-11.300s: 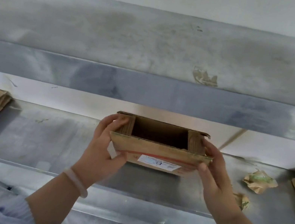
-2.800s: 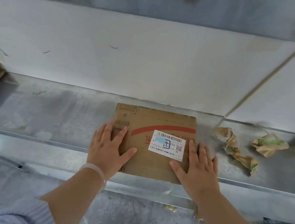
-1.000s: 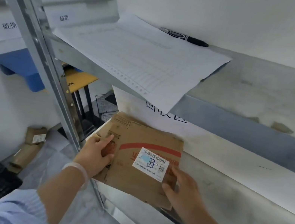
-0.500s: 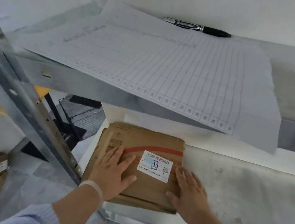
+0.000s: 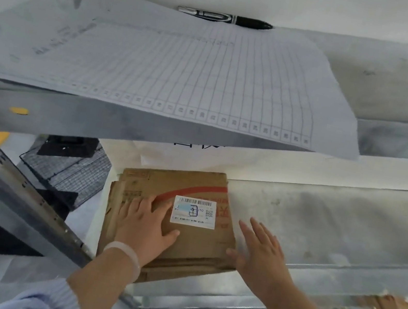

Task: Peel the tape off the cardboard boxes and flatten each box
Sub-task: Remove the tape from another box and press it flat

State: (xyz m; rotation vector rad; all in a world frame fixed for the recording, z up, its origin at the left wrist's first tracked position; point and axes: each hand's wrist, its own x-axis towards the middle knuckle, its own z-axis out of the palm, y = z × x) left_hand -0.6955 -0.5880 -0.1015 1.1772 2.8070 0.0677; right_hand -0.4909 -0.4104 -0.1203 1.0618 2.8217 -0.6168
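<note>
A flattened brown cardboard box (image 5: 199, 189) with a red stripe and a white shipping label (image 5: 194, 211) lies on top of a small stack of flattened cardboard (image 5: 112, 209) at the left end of the metal shelf (image 5: 335, 221). My left hand (image 5: 146, 221) rests flat on the box's left half, fingers straight. My right hand (image 5: 261, 249) is spread flat at the box's right edge, its thumb touching the cardboard.
A gridded paper sheet (image 5: 184, 74) overhangs the upper shelf, with a black pen (image 5: 224, 18) behind it. A slanted metal upright (image 5: 13, 191) runs at the left. A black wire rack (image 5: 72, 169) stands behind it. More cardboard (image 5: 389, 301) lies lower right.
The flattened box went from being carried in both hands to lying on the stack at the shelf's left end. My right hand has slid off its face to its right edge.
</note>
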